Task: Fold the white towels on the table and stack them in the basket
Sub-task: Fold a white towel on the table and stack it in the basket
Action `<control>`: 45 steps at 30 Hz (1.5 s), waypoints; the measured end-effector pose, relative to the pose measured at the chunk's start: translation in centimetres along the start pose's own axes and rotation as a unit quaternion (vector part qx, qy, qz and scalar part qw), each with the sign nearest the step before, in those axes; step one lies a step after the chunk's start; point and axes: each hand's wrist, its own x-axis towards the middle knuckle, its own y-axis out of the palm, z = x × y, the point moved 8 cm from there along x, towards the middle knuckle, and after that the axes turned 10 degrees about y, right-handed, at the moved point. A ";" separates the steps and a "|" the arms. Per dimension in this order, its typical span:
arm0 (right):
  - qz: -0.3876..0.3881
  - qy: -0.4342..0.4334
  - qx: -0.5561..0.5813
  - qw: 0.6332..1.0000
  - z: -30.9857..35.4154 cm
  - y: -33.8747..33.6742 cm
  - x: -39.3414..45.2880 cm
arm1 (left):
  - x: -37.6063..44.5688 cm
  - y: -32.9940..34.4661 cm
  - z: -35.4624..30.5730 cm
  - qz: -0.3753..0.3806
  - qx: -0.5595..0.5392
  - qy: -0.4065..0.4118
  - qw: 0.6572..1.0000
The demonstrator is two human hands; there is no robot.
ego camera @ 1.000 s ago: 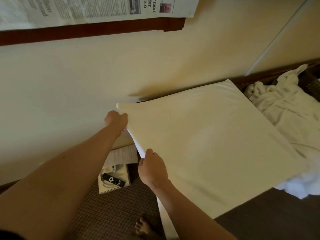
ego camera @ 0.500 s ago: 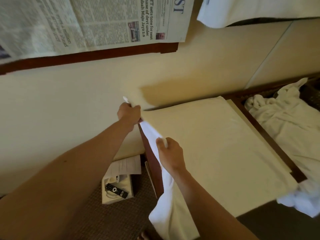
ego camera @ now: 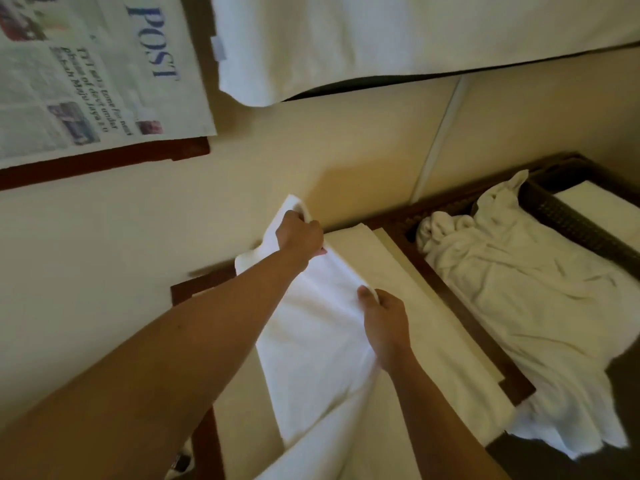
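Observation:
I hold a white towel over a dark wooden table. My left hand grips its far corner near the wall. My right hand pinches the towel's edge nearer to me. The towel's folded-over part lies across the tabletop and its near end hangs down past the frame's bottom. A crumpled pile of white towels lies to the right of the table. At the far right a dark woven basket holds a flat white towel.
A cream wall runs behind the table. A newspaper lies on a dark wooden ledge at the top left. White cloth hangs at the top. A small box with a remote shows at the lower left edge.
Both hands have carried the towel's edge rightward over the table, folding it across itself. The view has tilted up and right, bringing the basket and hanging cloth into sight.

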 end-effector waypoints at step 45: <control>-0.008 -0.182 -0.386 0.904 6.6 5.2 34.4 | 11.8 -3.8 14.5 -0.079 0.401 -0.118 0.905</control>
